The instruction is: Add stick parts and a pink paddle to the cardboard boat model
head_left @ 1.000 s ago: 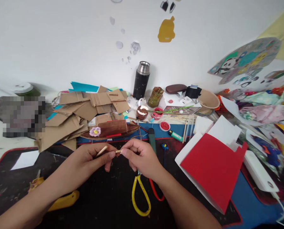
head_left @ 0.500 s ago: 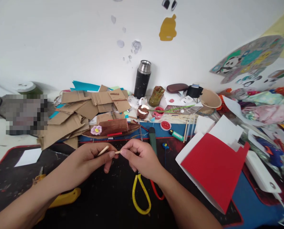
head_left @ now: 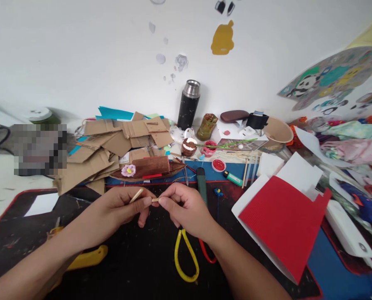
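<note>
Hands (head_left: 123, 208) (head_left: 187, 208) (stick (head_left: 155, 200) between) near mat's far edge (head_left: 225, 181)

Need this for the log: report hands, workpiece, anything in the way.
Left hand and right hand pinch a short pale stick. Another pale piece juts up from left hand. Yellow loop handle below right hand, apart from the stick.

Pale tan stick (head_left: 155, 200), ribbed red card (head_left: 282, 221), yellow-centred pink flower (head_left: 128, 170)

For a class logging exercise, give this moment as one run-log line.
left hand: pinches small wooden piece, holds stick; right hand: pinches piece's other end; beyond: model boat
</note>
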`<action>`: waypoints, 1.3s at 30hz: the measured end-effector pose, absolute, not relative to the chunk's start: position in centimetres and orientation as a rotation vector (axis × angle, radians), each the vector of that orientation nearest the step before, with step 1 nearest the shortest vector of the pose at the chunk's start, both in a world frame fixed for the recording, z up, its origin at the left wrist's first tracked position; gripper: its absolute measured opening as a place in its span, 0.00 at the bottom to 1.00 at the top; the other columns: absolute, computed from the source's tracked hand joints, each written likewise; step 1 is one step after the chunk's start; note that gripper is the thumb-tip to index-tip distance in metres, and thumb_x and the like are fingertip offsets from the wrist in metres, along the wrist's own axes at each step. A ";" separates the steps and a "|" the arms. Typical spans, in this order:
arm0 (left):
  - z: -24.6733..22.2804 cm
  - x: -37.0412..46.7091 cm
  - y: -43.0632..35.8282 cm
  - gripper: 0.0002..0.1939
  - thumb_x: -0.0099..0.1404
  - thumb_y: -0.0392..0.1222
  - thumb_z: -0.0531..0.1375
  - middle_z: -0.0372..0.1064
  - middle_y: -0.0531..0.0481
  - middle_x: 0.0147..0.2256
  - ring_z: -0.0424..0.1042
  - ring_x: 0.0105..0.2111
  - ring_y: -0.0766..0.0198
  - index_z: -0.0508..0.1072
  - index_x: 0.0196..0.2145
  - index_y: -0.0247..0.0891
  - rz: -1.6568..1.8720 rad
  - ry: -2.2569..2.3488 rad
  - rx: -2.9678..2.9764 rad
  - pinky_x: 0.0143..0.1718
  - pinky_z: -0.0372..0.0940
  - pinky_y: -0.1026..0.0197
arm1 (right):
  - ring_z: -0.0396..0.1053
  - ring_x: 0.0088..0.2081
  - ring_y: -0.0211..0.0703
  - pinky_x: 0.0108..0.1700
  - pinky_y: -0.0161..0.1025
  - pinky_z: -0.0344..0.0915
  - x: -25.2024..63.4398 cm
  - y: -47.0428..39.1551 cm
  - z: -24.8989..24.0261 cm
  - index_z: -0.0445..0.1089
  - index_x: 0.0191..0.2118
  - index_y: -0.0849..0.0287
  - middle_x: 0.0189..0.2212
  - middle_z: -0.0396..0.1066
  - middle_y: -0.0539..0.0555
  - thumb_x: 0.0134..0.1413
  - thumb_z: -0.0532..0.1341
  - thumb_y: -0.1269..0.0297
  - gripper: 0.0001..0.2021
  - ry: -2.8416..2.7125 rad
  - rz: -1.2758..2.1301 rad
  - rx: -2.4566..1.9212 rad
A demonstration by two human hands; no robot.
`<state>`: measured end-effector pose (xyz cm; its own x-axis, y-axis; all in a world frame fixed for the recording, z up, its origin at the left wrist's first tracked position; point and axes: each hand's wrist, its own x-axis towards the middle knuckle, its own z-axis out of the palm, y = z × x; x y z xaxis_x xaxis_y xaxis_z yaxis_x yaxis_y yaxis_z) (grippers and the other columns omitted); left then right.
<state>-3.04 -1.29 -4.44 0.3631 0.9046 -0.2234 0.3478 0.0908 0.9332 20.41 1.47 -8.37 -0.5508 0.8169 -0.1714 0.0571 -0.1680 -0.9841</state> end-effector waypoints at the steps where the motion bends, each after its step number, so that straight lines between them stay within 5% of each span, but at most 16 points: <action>1: -4.5 -3.1 -1.3 0.30 0.80 0.66 0.58 0.77 0.52 0.26 0.73 0.31 0.61 0.80 0.27 0.43 0.610 1.189 1.485 0.37 0.67 0.62 | 0.61 0.18 0.34 0.24 0.32 0.55 20.4 1.5 -8.4 0.75 0.41 0.55 0.18 0.66 0.40 0.70 0.68 0.48 0.15 -1.565 1.746 -1.020; 9: -4.7 -3.1 -1.0 0.24 0.77 0.64 0.61 0.77 0.55 0.26 0.73 0.29 0.61 0.84 0.36 0.44 0.537 1.284 1.575 0.34 0.66 0.61 | 0.61 0.20 0.34 0.26 0.33 0.55 20.3 1.3 -8.3 0.77 0.40 0.56 0.18 0.64 0.40 0.68 0.71 0.54 0.10 -1.632 1.618 -1.027; 18: -4.1 -2.9 -0.8 0.26 0.73 0.69 0.63 0.74 0.54 0.22 0.72 0.27 0.60 0.83 0.33 0.44 0.579 1.309 1.467 0.36 0.69 0.60 | 0.58 0.15 0.32 0.19 0.32 0.53 20.7 2.2 -8.4 0.74 0.41 0.55 0.18 0.64 0.38 0.66 0.72 0.45 0.18 -1.310 1.815 -0.940; 39: -5.0 -3.0 -0.9 0.28 0.73 0.69 0.63 0.81 0.51 0.29 0.77 0.32 0.57 0.82 0.26 0.45 0.582 1.295 1.509 0.37 0.70 0.60 | 0.60 0.17 0.33 0.22 0.32 0.54 20.7 1.9 -8.1 0.75 0.43 0.55 0.20 0.64 0.39 0.68 0.68 0.52 0.12 -1.476 1.810 -0.963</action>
